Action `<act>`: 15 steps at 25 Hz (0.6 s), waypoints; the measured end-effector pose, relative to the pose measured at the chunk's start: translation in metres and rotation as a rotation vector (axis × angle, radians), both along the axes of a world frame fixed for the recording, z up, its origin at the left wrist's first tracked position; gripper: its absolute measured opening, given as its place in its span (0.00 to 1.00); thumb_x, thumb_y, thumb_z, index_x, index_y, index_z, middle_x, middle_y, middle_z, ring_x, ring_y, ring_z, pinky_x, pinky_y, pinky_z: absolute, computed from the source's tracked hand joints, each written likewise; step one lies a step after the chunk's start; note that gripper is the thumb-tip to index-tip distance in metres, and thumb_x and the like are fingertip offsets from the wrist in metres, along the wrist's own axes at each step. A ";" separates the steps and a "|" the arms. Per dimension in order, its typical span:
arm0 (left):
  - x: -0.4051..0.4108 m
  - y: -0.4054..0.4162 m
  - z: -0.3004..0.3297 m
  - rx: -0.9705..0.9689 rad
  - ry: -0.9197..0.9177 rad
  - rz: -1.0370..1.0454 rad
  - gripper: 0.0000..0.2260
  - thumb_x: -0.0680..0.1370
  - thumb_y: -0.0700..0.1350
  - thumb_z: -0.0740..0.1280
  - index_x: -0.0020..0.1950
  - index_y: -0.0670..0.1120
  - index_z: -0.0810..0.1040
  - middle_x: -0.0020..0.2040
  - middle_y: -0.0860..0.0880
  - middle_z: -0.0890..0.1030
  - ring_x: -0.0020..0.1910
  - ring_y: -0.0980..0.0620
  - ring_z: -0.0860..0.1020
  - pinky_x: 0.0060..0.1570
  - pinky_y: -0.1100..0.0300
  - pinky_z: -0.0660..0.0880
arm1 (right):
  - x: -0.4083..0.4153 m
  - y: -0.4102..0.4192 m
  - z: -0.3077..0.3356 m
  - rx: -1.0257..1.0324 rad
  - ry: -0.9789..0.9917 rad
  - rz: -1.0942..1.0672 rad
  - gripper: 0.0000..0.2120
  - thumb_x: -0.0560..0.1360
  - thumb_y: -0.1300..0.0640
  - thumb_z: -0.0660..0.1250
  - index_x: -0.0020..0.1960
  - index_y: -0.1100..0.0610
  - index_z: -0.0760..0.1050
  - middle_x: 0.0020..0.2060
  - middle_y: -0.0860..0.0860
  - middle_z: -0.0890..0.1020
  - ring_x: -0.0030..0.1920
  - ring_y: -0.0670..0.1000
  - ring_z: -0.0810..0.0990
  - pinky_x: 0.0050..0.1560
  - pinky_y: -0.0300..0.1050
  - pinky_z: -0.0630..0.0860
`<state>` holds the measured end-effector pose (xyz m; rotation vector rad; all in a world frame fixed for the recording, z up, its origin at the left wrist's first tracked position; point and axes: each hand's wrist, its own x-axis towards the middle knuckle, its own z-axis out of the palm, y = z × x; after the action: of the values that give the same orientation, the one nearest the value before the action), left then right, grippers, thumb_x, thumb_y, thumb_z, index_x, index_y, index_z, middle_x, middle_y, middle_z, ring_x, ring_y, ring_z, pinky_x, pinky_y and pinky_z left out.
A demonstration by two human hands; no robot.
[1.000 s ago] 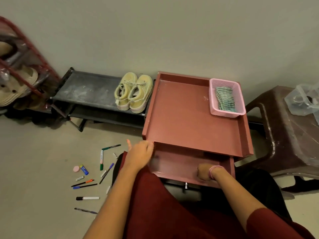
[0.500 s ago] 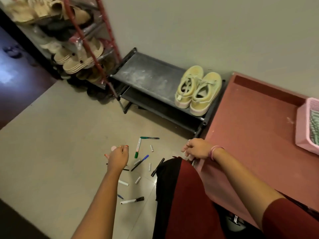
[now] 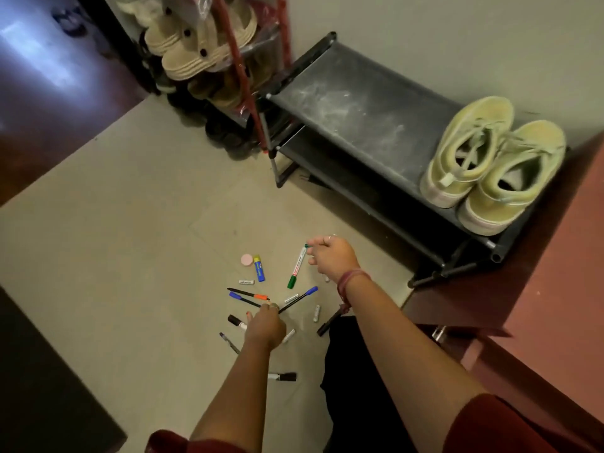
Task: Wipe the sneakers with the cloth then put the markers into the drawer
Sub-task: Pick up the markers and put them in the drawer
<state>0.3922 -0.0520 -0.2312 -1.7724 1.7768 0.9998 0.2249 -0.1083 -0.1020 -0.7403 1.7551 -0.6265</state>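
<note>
Both hands are now down over the scatter of markers on the floor, where a second ago they were up at the red cabinet's drawer and half a second ago only partway across. The right hand (image 3: 331, 258) has its fingers curled at the top end of the green marker (image 3: 296, 266), pinching or just about to pinch its tip; the marker seems to lie along the floor, so I judge the lift has not really begun. The left hand (image 3: 265, 325) reaches into the middle of the pile with fingers bent over the orange-capped pen (image 3: 248, 294) and the blue pen (image 3: 243, 300); from here I cannot tell whether it has closed on anything. Around them lie a blue-capped pen (image 3: 299, 299), a black marker (image 3: 237, 322), another black marker (image 3: 283, 376) nearer the person, a glue stick (image 3: 259, 268), a pink round lid (image 3: 246, 259) and a few small white caps. The sneakers (image 3: 490, 168) sit side by side on the top of the black shoe rack (image 3: 343, 103), well apart from the hands, and the cloth is out of view. The red cabinet (image 3: 555, 273) stands to the right, with only a sliver of its drawer showing at the edge. That shift tells me the wiping is done with and the gathering of markers is just starting; every marker is yet to go in.
</note>
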 end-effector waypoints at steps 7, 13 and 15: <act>-0.033 0.016 -0.075 0.072 0.166 -0.218 0.16 0.78 0.36 0.57 0.65 0.40 0.69 0.66 0.42 0.68 0.61 0.43 0.71 0.59 0.49 0.73 | -0.023 -0.010 -0.053 0.095 0.388 0.334 0.16 0.77 0.65 0.58 0.59 0.54 0.78 0.58 0.51 0.79 0.55 0.50 0.76 0.56 0.40 0.71; -0.081 0.026 -0.120 0.183 0.056 -0.502 0.19 0.81 0.42 0.56 0.72 0.40 0.62 0.71 0.39 0.63 0.68 0.40 0.65 0.61 0.44 0.68 | -0.032 -0.015 -0.049 0.147 0.484 0.313 0.15 0.75 0.62 0.60 0.58 0.52 0.78 0.52 0.49 0.78 0.47 0.48 0.74 0.48 0.39 0.69; -0.087 0.035 -0.138 0.216 -0.002 -0.523 0.20 0.82 0.44 0.55 0.74 0.42 0.61 0.74 0.40 0.58 0.71 0.40 0.60 0.65 0.42 0.64 | -0.028 -0.015 -0.046 0.152 0.533 0.388 0.15 0.75 0.60 0.59 0.58 0.52 0.77 0.52 0.50 0.79 0.47 0.50 0.75 0.48 0.40 0.70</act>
<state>0.3056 -0.0175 -0.3693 -1.0930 1.9039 0.9183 0.1971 -0.1237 -0.1482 -1.1769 2.0280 -0.0244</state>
